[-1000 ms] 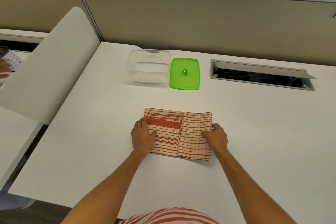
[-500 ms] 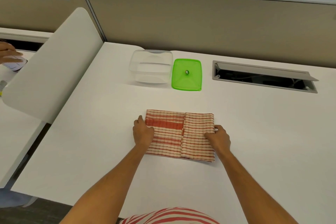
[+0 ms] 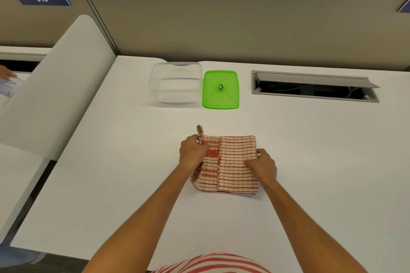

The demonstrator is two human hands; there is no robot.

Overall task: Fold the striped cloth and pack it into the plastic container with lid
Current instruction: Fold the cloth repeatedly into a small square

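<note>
While the striped cloth [image 3: 235, 162] lies folded into a rough rectangle near the middle of the white table [image 3: 111, 173], both hands work at its opposite sides. The left hand [image 3: 192, 153] is closed on the cloth's left edge, pinching it so that the far left corner stands up off the table and the left side curls inward. The right hand [image 3: 261, 163] rests on the cloth's right edge with the fingers bent and bunched on the fabric, gripping that edge; a small crease runs from under it. A vertical fold line splits the cloth, with the right part lying over the left.

Toward the far edge of the table stands the clear plastic container [image 3: 176, 83], open and upright, with nothing visible inside. Just beside it on its right lies the green lid [image 3: 220, 90], flat on the table, with a small knob at its centre. Container and lid are well apart from the cloth. Further right along the far edge, a grey cable hatch [image 3: 315, 86] is set into the table with its flap raised. At the near edge, a red-and-white striped garment [image 3: 210, 265] shows at the bottom of the view.
</note>
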